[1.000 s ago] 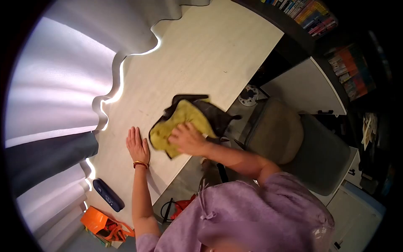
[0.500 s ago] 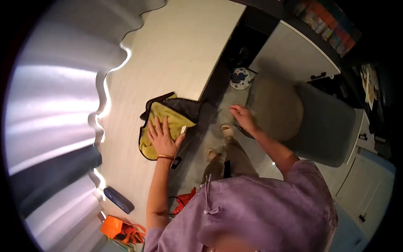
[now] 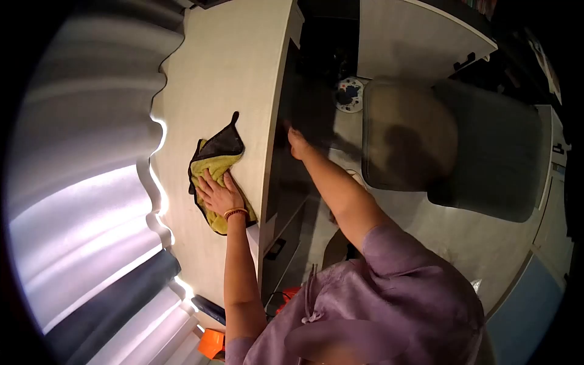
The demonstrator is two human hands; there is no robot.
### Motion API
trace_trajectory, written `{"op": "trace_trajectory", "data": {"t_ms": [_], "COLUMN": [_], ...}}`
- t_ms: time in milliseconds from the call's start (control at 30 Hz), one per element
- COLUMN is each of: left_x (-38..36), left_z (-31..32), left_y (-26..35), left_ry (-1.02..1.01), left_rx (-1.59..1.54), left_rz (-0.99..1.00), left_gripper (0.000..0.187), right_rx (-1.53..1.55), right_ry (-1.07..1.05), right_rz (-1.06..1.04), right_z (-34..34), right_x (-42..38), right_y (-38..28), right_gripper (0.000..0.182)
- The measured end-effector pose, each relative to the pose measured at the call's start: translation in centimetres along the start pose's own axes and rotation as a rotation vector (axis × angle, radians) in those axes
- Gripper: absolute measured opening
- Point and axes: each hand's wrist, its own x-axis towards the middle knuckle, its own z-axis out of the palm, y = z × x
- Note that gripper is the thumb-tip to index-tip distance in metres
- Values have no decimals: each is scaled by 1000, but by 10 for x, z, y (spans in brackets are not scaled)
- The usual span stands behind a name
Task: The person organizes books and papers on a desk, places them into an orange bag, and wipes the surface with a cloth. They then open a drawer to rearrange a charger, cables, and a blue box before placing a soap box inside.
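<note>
A yellow-green cloth with a dark grey underside and black edging (image 3: pixel 213 166) lies partly folded on the pale desk (image 3: pixel 225 67). My left hand (image 3: pixel 220 193) presses flat on the cloth with its fingers spread, and a beaded bracelet circles the wrist. The cloth's lower right corner reaches the desk's front edge beneath that wrist. Over the dark gap beside the desk edge, my right hand (image 3: pixel 297 143) is raised, near the desk's side and away from the cloth. Its fingers are dim and partly lost in shadow.
Wavy curtains (image 3: pixel 91 176) hang along the desk's left side. A grey chair (image 3: pixel 413 137) stands to the right, near a round patterned object (image 3: pixel 349 95) on the floor. Low down are a dark case (image 3: pixel 208 308) and an orange item (image 3: pixel 211 344).
The view has shifted. The cloth has moved inward from the desk edge under my left hand, and its dark corner now points up the desk. My right hand has come closer to the desk's side.
</note>
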Motion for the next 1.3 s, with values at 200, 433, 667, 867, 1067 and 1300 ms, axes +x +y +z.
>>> {"op": "trace_trajectory", "data": {"t_ms": [200, 433, 667, 867, 1067, 1300], "left_x": [-2, -1, -4, -9, -15, -20], "left_z": [0, -1, 3, 5, 1, -3], "left_y": [-3, -2, -12, -37, -53, -50], "left_ry": [17, 12, -19, -111, -126, -104], "left_rx": [15, -18, -34, -80, -96, -82], "left_rz": [41, 28, 41, 131, 173, 144], "left_gripper": [58, 57, 63, 71, 71, 70], "right_rx": [345, 387, 415, 445, 267, 31], "right_ry": [-186, 15, 13, 205, 403, 376], "right_rz": [82, 99, -289, -110, -100, -244], "right_z": [-22, -110, -213, -230, -205, -209], "right_x": [14, -80, -84, -142, -198, -211], "right_y": [25, 1, 56, 19, -13, -24], "right_gripper": [76, 77, 63, 69, 74, 67]}}
